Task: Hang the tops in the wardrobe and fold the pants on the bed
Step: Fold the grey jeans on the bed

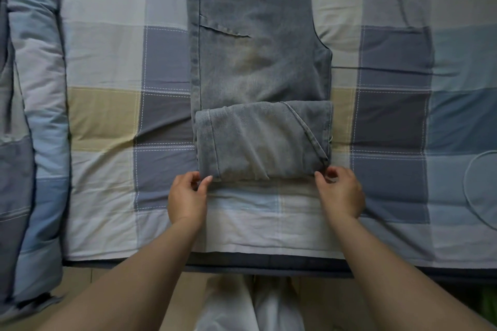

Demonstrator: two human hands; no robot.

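Note:
A pair of light blue jeans (255,62) lies lengthwise on the checked bed sheet (107,115), running away from me. Its near end is folded back over itself into a thick band (263,140). My left hand (188,196) is at the band's near left corner, thumb and curled fingers pinching the denim edge. At the near right corner, the fingertips of my right hand (340,192) pinch the edge by the seam. No tops or wardrobe are in view.
A rolled quilt (32,115) in blue and grey lies along the left side of the bed. The bed's near edge (269,267) runs just in front of my forearms, with beige floor and my white trousers (255,306) below it.

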